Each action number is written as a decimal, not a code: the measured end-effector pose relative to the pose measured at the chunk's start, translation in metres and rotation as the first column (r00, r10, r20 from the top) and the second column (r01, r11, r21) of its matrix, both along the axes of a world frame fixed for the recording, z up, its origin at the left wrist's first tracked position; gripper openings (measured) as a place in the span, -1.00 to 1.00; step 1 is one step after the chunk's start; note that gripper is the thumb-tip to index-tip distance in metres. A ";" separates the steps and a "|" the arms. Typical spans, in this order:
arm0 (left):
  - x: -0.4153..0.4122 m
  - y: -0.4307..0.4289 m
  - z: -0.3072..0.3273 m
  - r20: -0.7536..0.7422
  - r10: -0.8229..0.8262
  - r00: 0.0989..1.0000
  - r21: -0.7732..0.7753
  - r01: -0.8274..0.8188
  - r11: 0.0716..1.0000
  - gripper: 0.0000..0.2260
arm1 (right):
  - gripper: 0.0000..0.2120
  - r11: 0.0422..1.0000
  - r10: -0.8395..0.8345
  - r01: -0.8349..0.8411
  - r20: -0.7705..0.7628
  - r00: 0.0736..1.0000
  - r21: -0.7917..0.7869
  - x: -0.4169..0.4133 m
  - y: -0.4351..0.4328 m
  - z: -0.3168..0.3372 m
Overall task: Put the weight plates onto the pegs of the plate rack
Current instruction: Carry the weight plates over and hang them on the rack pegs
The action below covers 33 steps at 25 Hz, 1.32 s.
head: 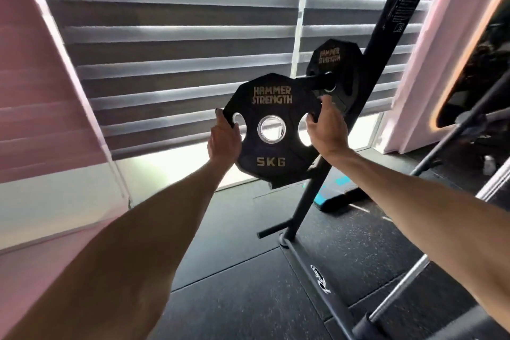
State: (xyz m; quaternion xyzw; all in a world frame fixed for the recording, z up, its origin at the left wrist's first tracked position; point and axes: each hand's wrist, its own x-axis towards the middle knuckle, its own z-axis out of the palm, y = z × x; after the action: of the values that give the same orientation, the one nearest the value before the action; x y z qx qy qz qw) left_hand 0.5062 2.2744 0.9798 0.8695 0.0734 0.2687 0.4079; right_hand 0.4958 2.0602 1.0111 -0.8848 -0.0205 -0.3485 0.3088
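Note:
I hold a black 5 kg weight plate (271, 159) upright in front of me, its steel-ringed centre hole facing me. My left hand (224, 137) grips its left handle slot and my right hand (325, 125) grips its right one. Just up and to the right, a peg (313, 82) sticks out from the slanted black post of the plate rack (367, 69). A second black plate (329, 56) hangs on that peg against the post. The held plate's upper right edge overlaps the peg's free end. A lower, bare peg (271, 230) projects near the floor.
Striped window blinds fill the wall behind. A pink wall panel (36, 96) stands at the left and another at the right. The rack's base bar (317, 276) runs across dark rubber flooring. A steel barbell (397, 290) and other gym frame parts lie at the lower right.

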 end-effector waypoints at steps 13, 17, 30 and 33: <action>0.183 -0.040 0.047 0.129 -0.406 0.905 -0.057 0.415 0.908 -0.70 | -0.65 0.930 -0.368 0.362 0.115 0.923 0.067 0.104 -0.019 0.040; 0.205 -0.055 0.043 0.122 -0.454 0.883 -0.093 0.465 0.880 -0.71 | -0.61 0.906 -0.424 0.422 0.111 0.899 0.037 0.116 -0.029 0.037; 0.250 -0.076 0.032 0.177 -0.468 0.866 -0.186 0.497 0.848 -0.74 | -0.51 0.875 -0.445 0.469 0.183 0.877 -0.120 0.147 -0.033 0.034; 0.257 -0.080 0.030 0.144 -0.476 0.867 -0.215 0.497 0.840 -0.74 | -0.47 0.849 -0.456 0.492 0.202 0.866 -0.192 0.147 -0.031 0.033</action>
State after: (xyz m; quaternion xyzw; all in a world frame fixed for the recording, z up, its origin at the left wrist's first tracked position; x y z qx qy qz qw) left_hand 0.7635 2.1946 1.0095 0.7900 -0.1345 0.1819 0.5698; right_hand 0.6425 2.0295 1.0439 -0.8641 0.1344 -0.4741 0.1025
